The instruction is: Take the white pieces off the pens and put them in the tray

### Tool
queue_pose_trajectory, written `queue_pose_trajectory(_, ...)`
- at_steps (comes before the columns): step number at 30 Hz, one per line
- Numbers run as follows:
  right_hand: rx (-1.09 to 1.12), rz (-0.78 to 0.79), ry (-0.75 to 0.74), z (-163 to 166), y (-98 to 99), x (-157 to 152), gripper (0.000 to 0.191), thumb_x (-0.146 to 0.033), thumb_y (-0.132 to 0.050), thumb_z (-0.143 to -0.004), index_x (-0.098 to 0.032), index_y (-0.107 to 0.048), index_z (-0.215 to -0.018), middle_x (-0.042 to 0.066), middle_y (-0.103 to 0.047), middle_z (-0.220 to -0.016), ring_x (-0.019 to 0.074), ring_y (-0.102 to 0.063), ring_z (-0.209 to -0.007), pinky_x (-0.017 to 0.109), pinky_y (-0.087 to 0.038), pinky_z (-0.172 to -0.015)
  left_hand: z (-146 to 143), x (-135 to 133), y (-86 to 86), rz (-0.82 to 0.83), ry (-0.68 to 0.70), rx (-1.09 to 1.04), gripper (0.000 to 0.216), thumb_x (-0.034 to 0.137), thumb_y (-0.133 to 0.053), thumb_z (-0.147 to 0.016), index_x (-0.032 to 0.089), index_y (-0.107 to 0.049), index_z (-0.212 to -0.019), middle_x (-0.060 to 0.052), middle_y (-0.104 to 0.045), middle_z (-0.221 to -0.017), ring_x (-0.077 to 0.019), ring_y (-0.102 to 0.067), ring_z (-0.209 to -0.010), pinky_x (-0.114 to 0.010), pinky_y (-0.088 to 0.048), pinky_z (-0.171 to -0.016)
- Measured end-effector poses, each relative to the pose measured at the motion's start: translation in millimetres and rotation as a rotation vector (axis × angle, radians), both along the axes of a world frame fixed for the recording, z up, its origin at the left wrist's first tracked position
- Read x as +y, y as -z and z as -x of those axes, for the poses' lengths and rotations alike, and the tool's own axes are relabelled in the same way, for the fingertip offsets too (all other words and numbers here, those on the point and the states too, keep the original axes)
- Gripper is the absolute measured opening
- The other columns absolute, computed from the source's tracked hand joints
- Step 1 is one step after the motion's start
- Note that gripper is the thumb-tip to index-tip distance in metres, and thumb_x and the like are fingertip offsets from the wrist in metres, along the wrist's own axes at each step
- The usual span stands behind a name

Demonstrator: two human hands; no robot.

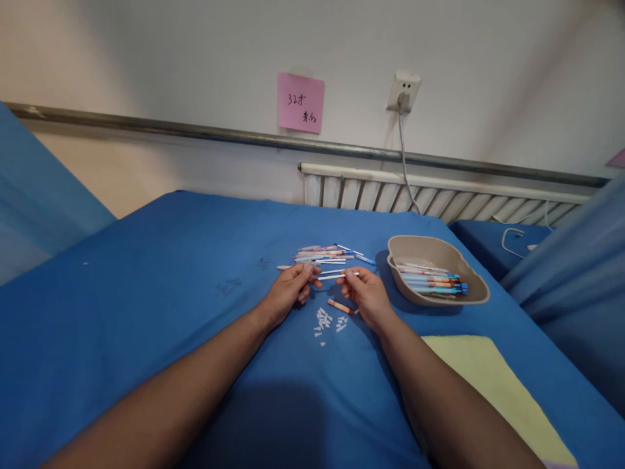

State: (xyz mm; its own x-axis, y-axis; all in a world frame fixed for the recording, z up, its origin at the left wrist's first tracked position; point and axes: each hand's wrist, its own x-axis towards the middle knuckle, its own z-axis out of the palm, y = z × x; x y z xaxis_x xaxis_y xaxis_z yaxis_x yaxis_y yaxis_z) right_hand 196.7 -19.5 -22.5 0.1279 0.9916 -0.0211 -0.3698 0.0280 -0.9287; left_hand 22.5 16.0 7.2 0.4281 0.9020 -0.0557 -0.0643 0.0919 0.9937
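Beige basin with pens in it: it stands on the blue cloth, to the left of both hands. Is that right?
Wrong side: the head view shows the beige basin to the right of the left hand and the right hand. It does stand on the blue cloth, with pens in it.

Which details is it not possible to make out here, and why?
In the head view:
Left end of the white stick: hidden by the left hand.
Prints on the pens in the tan bin: too small.
Left part of the yellow cloth: hidden by the right forearm.
Far-right pink paper: cut off by the edge.
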Motion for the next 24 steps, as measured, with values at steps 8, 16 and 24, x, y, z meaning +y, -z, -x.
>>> queue_pose_trajectory(8,0.059,-0.035,0.097,-8.4,-5.5,1.1,0.029,-0.044,-0.069,-0.069,-0.018,-0.062,-0.078,0.001,-0.067,-0.071,0.0072,-0.052,-0.050,0.018,-0.040,-0.047,6.4,8.8,1.7,-0.177,-0.022,0.235,0.038,0.049,-0.056,-0.078,0.014,-0.061,-0.091,0.000,-0.059,-0.069,-0.0053,-0.037,-0.041,-0.019,-0.030,-0.041)
queue_pose_trajectory(16,0.017,-0.045,0.137,-12.8,-8.8,2.4,0.031,-0.045,-0.069,-0.070,-0.017,-0.061,-0.078,0.001,-0.066,-0.068,0.0071,-0.052,-0.050,0.017,-0.039,-0.045,13.5,11.4,8.9,-0.494,0.033,0.574,0.034,0.043,-0.050,-0.082,0.016,-0.064,-0.099,-0.001,-0.065,-0.077,-0.0170,-0.058,-0.075,-0.026,-0.044,-0.070)
queue_pose_trajectory(24,-0.009,-0.069,0.121,-14.6,-6.3,2.1,0.029,-0.044,-0.068,-0.071,-0.017,-0.061,-0.077,0.001,-0.066,-0.069,0.0066,-0.052,-0.050,0.017,-0.039,-0.045,13.7,11.2,11.0,-0.546,0.034,0.601,0.033,0.041,-0.048,-0.084,0.017,-0.063,-0.100,-0.001,-0.066,-0.080,-0.0172,-0.059,-0.076,-0.026,-0.044,-0.070)
